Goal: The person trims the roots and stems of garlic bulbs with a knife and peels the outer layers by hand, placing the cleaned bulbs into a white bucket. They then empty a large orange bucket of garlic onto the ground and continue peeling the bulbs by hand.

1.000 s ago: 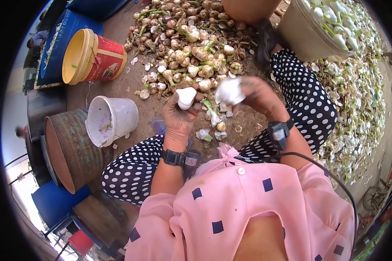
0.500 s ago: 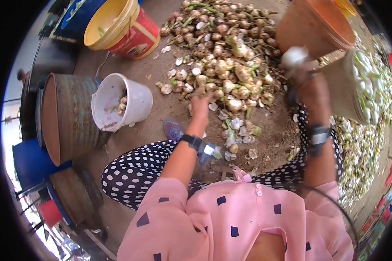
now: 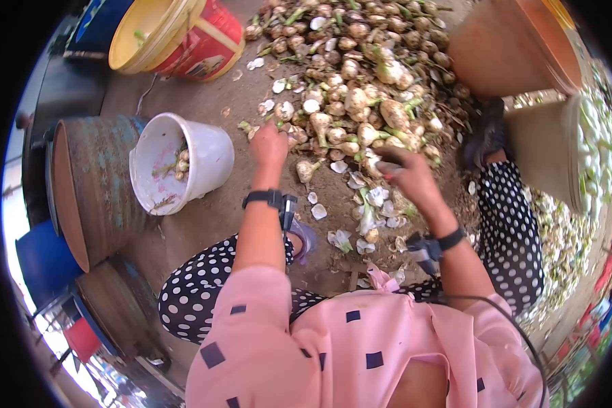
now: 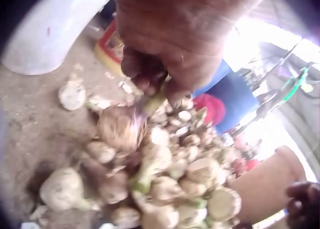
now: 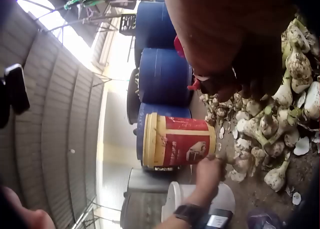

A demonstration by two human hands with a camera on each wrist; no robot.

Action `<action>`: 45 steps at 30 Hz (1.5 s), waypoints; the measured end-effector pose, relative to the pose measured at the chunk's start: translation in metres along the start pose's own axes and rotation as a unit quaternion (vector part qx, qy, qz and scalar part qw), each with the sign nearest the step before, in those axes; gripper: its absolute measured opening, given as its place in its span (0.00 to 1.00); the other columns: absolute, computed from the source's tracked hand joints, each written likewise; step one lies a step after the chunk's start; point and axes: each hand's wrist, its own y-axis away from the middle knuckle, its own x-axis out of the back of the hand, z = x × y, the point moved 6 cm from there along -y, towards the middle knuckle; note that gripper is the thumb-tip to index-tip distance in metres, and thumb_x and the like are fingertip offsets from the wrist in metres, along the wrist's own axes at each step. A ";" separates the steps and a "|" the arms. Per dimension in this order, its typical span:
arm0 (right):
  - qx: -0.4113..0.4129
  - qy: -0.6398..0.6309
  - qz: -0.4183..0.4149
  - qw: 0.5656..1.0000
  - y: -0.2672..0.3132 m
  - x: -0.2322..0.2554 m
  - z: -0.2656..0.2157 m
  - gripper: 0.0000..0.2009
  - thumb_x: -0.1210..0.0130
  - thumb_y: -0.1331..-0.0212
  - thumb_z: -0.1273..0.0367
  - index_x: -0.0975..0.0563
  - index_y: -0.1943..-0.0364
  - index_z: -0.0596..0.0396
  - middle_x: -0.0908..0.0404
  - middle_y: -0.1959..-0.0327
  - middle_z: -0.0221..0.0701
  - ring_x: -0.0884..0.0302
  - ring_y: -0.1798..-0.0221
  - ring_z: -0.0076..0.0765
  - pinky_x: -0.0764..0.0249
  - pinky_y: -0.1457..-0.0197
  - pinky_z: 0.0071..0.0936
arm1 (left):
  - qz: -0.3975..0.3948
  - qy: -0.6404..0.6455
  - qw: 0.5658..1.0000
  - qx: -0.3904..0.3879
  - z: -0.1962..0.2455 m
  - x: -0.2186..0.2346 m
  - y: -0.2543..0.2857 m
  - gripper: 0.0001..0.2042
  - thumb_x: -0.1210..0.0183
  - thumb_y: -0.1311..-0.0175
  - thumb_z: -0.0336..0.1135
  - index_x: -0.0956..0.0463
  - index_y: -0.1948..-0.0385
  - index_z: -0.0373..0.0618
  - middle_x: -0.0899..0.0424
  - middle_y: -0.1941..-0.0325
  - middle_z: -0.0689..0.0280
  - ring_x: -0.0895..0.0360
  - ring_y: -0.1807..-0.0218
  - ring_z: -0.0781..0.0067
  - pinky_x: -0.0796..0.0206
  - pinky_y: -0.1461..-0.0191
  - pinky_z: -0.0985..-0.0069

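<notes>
At the left edge of a heap of unpeeled garlic (image 3: 355,102), my left hand (image 3: 269,146) reaches down with its knuckles up. The left wrist view shows its fingertips pinching the green stem of a brownish garlic bulb (image 4: 121,128), which hangs against the heap. My right hand (image 3: 415,178) is over the heap's near right side, fingers curled round a small tool with a red handle (image 3: 389,175). The same red end (image 5: 195,84) sticks out of the fist in the right wrist view; most of the tool is hidden, so I cannot tell its kind.
A white bucket (image 3: 214,160) with a few small bulbs stands left, and a yellow-and-red bucket (image 3: 214,41) behind it. At right are an orange-brown tub (image 3: 506,51) and a pale bucket (image 3: 544,146) of white garlic. Peelings (image 3: 381,204) litter the ground near the feet.
A second ago both hands were together at a white garlic bulb. The right hand swung it right towards the buckets and is back without it. The left hand has moved to the heap's left edge.
</notes>
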 end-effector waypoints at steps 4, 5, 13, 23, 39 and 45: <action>0.158 0.198 0.053 0.966 0.018 -0.019 -0.027 0.18 0.38 0.53 0.65 0.21 0.55 0.51 0.20 0.64 0.40 0.22 0.59 0.44 0.28 0.55 0.36 | -0.094 0.067 0.992 -0.058 0.100 0.071 0.065 0.16 0.40 0.47 0.39 0.23 0.60 0.39 0.19 0.65 0.48 0.21 0.65 0.50 0.28 0.61 0.63; 0.147 0.216 0.051 0.964 0.029 -0.017 -0.038 0.18 0.38 0.54 0.65 0.21 0.56 0.52 0.20 0.64 0.39 0.22 0.59 0.44 0.28 0.55 0.36 | -0.128 0.159 0.976 -0.079 0.124 0.083 0.085 0.18 0.38 0.47 0.42 0.23 0.59 0.38 0.18 0.65 0.50 0.20 0.66 0.52 0.28 0.60 0.65; 0.005 -0.393 -0.024 0.919 0.111 0.025 -0.015 0.13 0.42 0.40 0.62 0.22 0.57 0.55 0.22 0.66 0.23 0.29 0.71 0.17 0.32 0.66 0.17 | -0.080 0.390 0.855 -0.332 0.183 0.120 0.194 0.34 0.32 0.52 0.50 0.34 0.43 0.46 0.28 0.44 0.54 0.27 0.45 0.56 0.34 0.43 0.66; 0.099 -0.474 0.007 0.875 0.155 0.042 -0.028 0.17 0.39 0.43 0.66 0.25 0.54 0.62 0.19 0.61 0.31 0.22 0.63 0.22 0.24 0.61 0.20 | -0.036 0.397 0.851 -0.342 0.216 0.145 0.239 0.34 0.29 0.57 0.35 0.35 0.44 0.44 0.25 0.49 0.57 0.26 0.48 0.57 0.33 0.44 0.68; 0.084 -0.382 0.018 0.920 0.162 0.050 -0.005 0.09 0.38 0.46 0.71 0.20 0.62 0.60 0.20 0.69 0.25 0.27 0.68 0.19 0.30 0.61 0.20 | -0.314 0.597 0.733 -0.089 0.202 0.105 0.241 0.24 0.56 0.32 0.55 0.31 0.50 0.42 0.21 0.69 0.58 0.25 0.81 0.71 0.36 0.84 0.84; 0.104 -0.338 0.054 0.934 0.159 0.059 -0.002 0.09 0.41 0.46 0.74 0.20 0.61 0.61 0.19 0.68 0.27 0.26 0.68 0.19 0.30 0.62 0.19 | -0.354 0.663 0.660 -0.016 0.201 0.099 0.235 0.22 0.45 0.36 0.50 0.35 0.50 0.43 0.21 0.64 0.58 0.23 0.76 0.71 0.33 0.82 0.83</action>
